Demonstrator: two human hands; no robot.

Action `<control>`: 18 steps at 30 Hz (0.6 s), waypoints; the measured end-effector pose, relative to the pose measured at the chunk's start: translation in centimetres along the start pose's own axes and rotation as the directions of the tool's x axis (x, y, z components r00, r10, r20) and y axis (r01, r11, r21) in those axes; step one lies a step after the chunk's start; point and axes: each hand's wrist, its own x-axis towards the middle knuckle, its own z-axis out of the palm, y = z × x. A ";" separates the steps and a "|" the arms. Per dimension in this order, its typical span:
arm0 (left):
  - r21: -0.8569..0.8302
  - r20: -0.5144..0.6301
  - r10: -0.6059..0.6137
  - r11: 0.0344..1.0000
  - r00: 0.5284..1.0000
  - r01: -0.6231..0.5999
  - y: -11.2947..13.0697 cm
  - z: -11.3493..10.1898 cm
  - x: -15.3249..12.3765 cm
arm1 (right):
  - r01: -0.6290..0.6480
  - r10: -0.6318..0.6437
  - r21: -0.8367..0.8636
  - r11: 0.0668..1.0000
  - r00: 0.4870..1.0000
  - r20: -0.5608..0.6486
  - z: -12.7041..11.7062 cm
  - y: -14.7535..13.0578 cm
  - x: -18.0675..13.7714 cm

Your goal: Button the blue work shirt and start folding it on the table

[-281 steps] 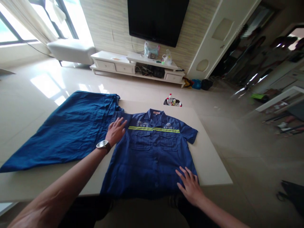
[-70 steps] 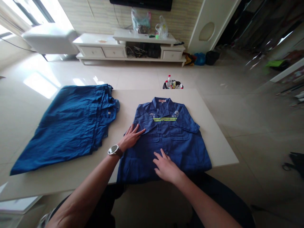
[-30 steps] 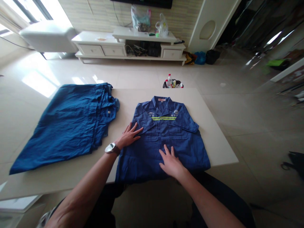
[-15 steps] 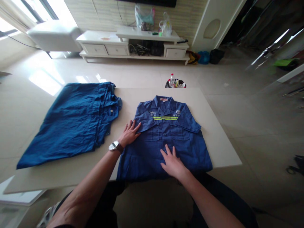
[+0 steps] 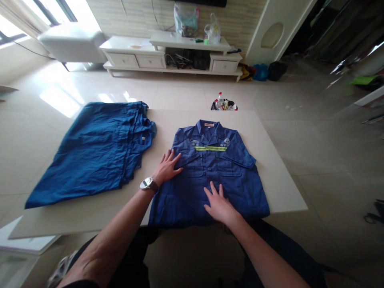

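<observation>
A dark blue work shirt (image 5: 210,168) lies front up on the white table (image 5: 282,188), collar away from me, with a yellow-green stripe across its chest. Both short sleeves are laid inward over the front. My left hand (image 5: 167,167), a watch on its wrist, rests with fingers spread on the sleeve and side edge at the left. Lower on the shirt's middle, my right hand (image 5: 220,204) lies flat with its fingers apart. The near hem reaches the table's front edge.
A stack of blue garments (image 5: 90,152) covers the table's left part and overhangs its edge. Past the far edge stands a bin (image 5: 224,105) with bottles in it. A white TV cabinet (image 5: 132,60) runs along the wall.
The view has shifted slightly, so everything sits a little further right. Both hands stay at about the same spots on the shirt.
</observation>
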 end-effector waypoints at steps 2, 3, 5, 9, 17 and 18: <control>-0.020 -0.050 0.022 1.000 0.998 -0.023 0.2 -0.4 0.0 | 0.007 -0.007 0.004 1.000 1.000 0.009 -0.2 0.1 0.2; -0.032 -0.073 0.023 0.999 0.997 -0.025 0.3 -0.7 0.0 | 0.014 -0.014 0.005 1.000 1.000 0.015 -0.3 0.3 0.4; -0.051 -0.106 -0.003 0.999 0.994 -0.002 0.2 -1.2 -0.3 | 0.022 -0.022 0.004 1.000 0.999 0.025 -0.6 0.5 0.9; -0.046 -0.156 -0.123 0.992 0.980 0.117 -0.5 -2.8 -1.9 | -0.002 0.002 -0.019 1.000 1.000 0.023 -1.1 0.9 2.5; -0.069 0.385 -0.488 0.831 0.783 0.552 -2.5 -3.6 -6.4 | -0.019 0.000 -0.113 0.993 0.986 -0.168 -2.8 1.0 8.2; -0.105 0.474 -0.468 0.810 0.745 0.576 -2.6 -3.3 -6.9 | -0.016 -0.003 -0.103 0.995 0.983 -0.182 -3.4 0.9 9.0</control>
